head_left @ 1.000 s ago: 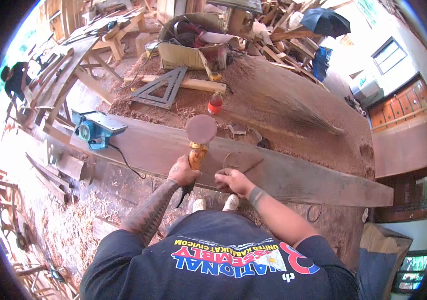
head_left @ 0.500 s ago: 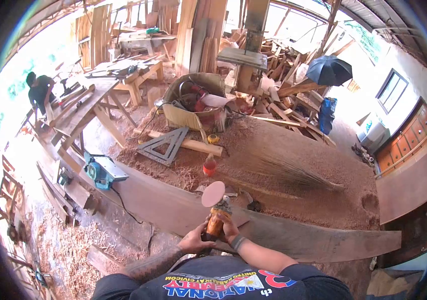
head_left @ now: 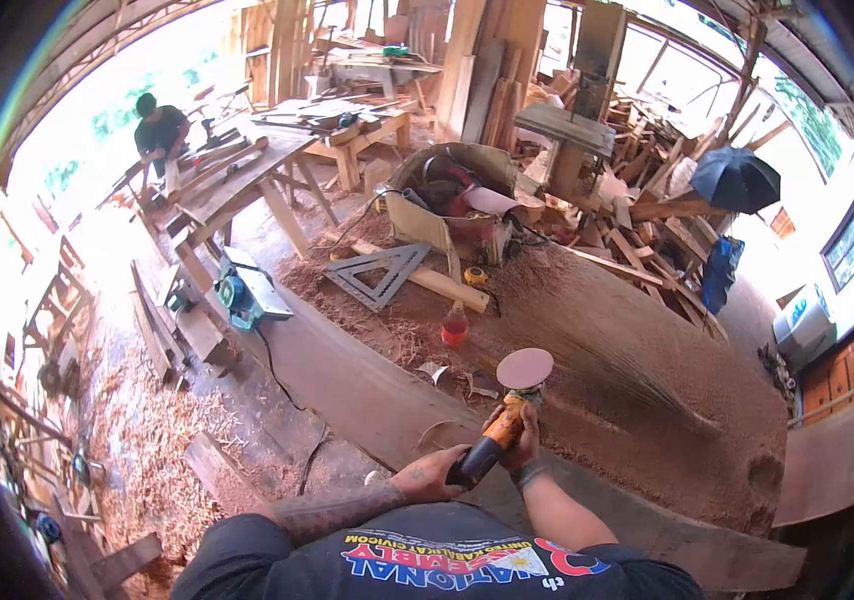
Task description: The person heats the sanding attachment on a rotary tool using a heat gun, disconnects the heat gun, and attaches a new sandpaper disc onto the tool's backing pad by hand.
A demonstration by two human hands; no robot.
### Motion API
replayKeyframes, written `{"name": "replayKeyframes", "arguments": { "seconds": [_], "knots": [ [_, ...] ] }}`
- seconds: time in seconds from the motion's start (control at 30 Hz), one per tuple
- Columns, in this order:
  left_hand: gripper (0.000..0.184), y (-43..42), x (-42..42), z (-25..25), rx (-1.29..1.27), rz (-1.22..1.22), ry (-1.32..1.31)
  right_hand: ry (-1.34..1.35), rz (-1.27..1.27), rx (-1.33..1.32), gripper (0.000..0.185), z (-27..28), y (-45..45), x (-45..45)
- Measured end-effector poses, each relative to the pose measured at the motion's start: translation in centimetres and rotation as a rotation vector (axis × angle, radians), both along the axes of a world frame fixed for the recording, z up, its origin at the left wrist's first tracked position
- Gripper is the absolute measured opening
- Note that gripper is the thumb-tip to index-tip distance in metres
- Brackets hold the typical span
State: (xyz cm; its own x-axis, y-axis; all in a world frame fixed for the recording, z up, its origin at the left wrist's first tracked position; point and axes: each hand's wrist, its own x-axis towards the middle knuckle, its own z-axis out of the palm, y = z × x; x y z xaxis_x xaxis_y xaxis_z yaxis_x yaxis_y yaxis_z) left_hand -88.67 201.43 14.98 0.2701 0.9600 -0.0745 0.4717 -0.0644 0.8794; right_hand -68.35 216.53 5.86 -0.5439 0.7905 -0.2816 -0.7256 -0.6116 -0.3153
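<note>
Both hands hold an orange and black angle grinder point(head_left: 508, 424) with a round pinkish sanding disc point(head_left: 525, 368) at its far end. The disc points away from my body, and its flat face shows. My left hand point(head_left: 431, 476) is closed around the dark rear end of the grinder. Further forward, my right hand point(head_left: 523, 442) wraps the orange body close to the head. Beneath the grinder runs a long, curved wooden board point(head_left: 352, 375). Whether the disc spins cannot be made out.
A teal power planer point(head_left: 247, 292) rests on the board's left part, its cord trailing. Beyond lie a triangular square point(head_left: 379, 275), a red bottle point(head_left: 454, 327), a tape measure point(head_left: 475, 275) and a tool-filled box point(head_left: 422, 222). Another person point(head_left: 159, 135) works at a bench point(head_left: 247, 180).
My view has turned left, so the surroundings sit further right. The grinder has shifted right in view and tilted, showing more of its dark rear end; both hands still grip it.
</note>
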Motion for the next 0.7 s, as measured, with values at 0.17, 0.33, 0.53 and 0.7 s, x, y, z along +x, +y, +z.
{"name": "replayKeyframes", "arguments": {
  "seconds": [0.17, 0.33, 0.53, 0.7],
  "knots": [
    [0.073, 1.1, -0.2, 0.7, 0.05, -0.014, 0.005, -0.048, -0.037, 0.107, 0.058, 0.7, 1.4, -0.1],
    [0.068, 0.7, 0.2, 1.4, 0.027, 0.004, -0.036, -0.066, -0.016, 0.157, 0.057, 2.2, 1.3, -0.1],
    [0.084, 0.2, 0.4, -0.5, -0.042, 0.096, -0.014, 0.04, 0.032, 0.156, 0.058, 1.8, 1.3, 0.0],
    [0.089, 0.2, 0.7, -0.7, -0.286, 0.16, -0.138, 0.043, 0.057, 0.195, 0.057, 2.5, 1.5, -0.3]
  ]
}}
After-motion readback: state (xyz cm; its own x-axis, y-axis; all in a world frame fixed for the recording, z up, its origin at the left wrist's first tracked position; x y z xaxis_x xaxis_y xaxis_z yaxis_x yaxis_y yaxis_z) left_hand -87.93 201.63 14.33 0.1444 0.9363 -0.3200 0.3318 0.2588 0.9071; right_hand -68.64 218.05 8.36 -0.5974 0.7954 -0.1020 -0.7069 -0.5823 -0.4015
